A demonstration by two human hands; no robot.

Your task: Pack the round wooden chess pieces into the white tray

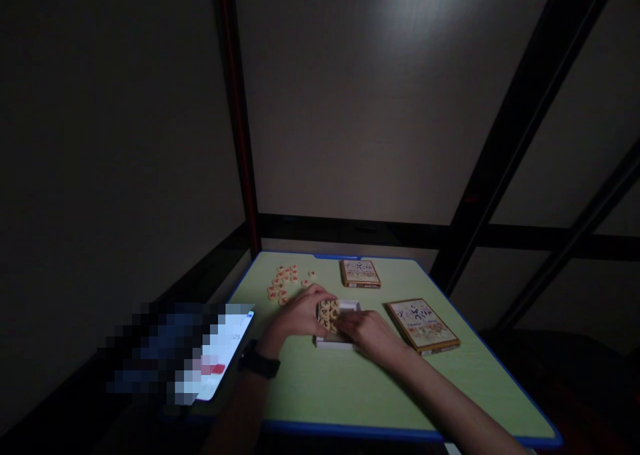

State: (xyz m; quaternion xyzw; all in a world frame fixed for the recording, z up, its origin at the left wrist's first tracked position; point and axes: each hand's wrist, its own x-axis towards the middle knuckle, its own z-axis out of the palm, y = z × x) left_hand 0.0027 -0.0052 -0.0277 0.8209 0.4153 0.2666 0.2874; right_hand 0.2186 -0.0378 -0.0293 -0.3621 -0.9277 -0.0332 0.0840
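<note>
You have the shallow white tray [334, 344] near the middle of the green table [310, 388], directly in front of you, its open side up. Its near wall runs left to right, roughly in line with the blue table edge closest to you. The tray's outline looks close to square from here, and your hands cover parts of it, so you cannot tell which way its long axis lies. Round pieces with dark marks [328, 314] sit packed against its left side, and their block runs from near to far, with marked faces up.

Your left hand [299, 312] comes in from the left, its thumb at the near end of that block and its fingers curved over the far end; whether they squeeze cannot be told. Your right hand [371, 334] reaches in from the right, fingers bent down into the tray beside the pieces; their tips are hidden, so a grasp cannot be confirmed.

Beyond your left hand, red-marked pieces [281, 286] lie scattered. The nearer printed box [423, 325] rests right of the tray, its long axis slanting from far left to near right. The farther printed box [361, 272] lies behind the tray, nearly square to the table.
</note>
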